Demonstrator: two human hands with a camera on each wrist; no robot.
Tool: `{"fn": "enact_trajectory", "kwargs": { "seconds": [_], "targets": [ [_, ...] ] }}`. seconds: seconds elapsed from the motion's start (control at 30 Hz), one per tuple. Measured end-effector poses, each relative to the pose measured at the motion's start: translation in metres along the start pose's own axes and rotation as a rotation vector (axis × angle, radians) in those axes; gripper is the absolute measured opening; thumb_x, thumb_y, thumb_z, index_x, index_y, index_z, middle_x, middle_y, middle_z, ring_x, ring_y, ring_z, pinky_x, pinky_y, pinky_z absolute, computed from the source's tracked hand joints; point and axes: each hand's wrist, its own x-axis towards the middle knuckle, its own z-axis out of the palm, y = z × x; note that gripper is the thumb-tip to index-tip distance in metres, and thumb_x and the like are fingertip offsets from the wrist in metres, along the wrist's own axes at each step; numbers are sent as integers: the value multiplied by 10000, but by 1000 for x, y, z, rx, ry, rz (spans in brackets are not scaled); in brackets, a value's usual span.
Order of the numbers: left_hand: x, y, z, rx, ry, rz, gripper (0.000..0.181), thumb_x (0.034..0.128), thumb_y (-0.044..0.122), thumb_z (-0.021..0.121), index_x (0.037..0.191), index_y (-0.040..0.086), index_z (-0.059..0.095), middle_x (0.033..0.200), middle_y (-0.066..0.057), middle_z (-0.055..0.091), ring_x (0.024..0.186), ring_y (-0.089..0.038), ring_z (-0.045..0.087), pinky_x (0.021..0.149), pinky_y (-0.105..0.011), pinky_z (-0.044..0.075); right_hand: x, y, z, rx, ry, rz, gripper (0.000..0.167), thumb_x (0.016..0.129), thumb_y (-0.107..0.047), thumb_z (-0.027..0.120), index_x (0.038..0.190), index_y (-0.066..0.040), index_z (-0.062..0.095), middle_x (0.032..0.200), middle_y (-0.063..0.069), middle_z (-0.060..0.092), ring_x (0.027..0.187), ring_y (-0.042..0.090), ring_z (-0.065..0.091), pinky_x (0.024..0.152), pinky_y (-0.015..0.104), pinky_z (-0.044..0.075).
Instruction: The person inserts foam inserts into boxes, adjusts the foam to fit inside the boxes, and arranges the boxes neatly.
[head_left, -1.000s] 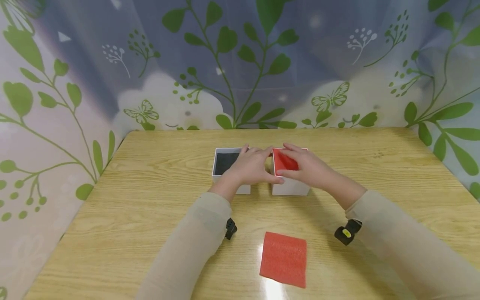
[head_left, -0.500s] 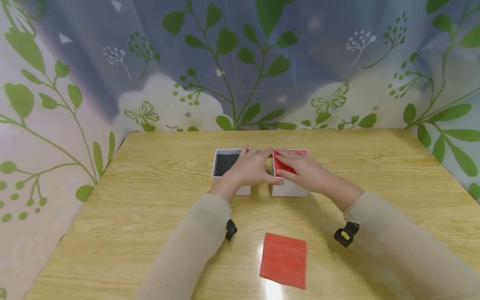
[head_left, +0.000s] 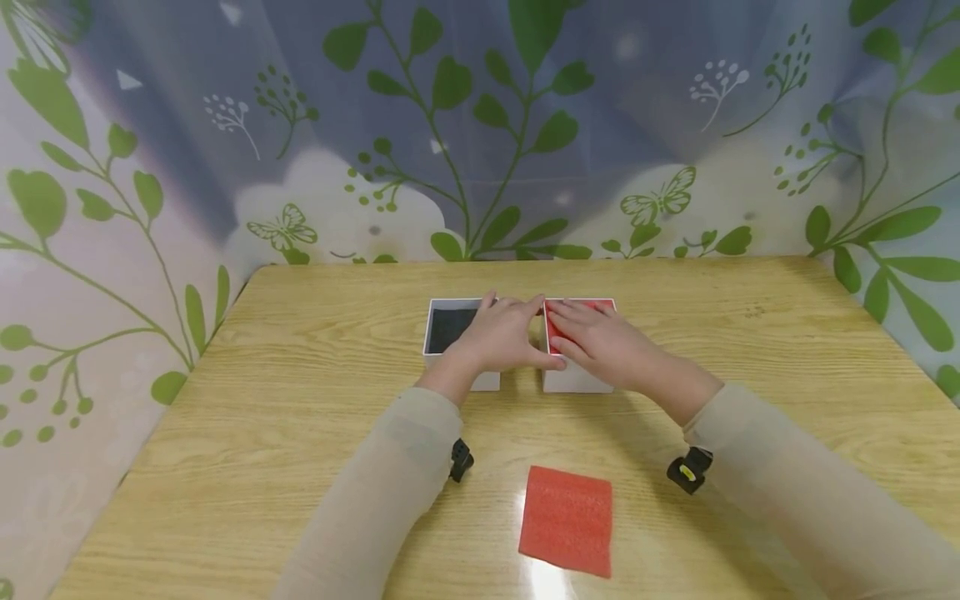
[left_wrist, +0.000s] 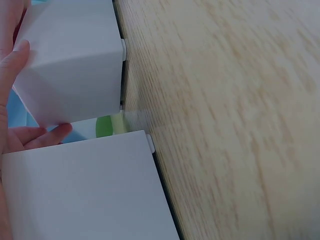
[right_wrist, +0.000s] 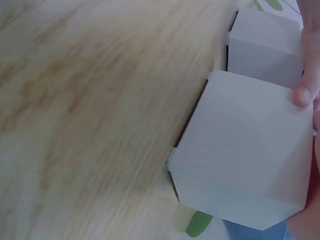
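Two white boxes stand side by side on the wooden table. My left hand [head_left: 504, 335] reaches across the left box [head_left: 487, 382] and holds the near left corner of the right box [head_left: 577, 381]. In the left wrist view, its thumb lies on one face of that box [left_wrist: 75, 85] and its fingers touch the adjoining side. Red sheet material [head_left: 554, 330] shows inside the right box. My right hand [head_left: 611, 346] lies over this box's opening, fingers extended onto the red material. The hand hides much of the inside.
A flat red square sheet [head_left: 566, 521] lies on the table [head_left: 300, 433] near the front, between my forearms. The left box has dark material [head_left: 447, 327] inside. A patterned curtain [head_left: 540, 158] hangs behind the table's far edge.
My right hand has lowered and flattened over the right box, its fingers shifting left onto the red material. My left hand keeps its hold on the box corner.
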Motion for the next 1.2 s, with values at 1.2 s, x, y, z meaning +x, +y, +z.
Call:
{"fn": "enact_trajectory", "kwargs": {
  "seconds": [1.2],
  "targets": [
    [1,1,2,11,13,-19,1009,720,685,625,1480,122,272,1367,37,488,1292,-215,358,1107,-493,49,-34,16,-4,-248,34,246,657,951,-463,458,1382,30,412,1420,194,389,1324,364,308,1068,601,29]
  ]
}}
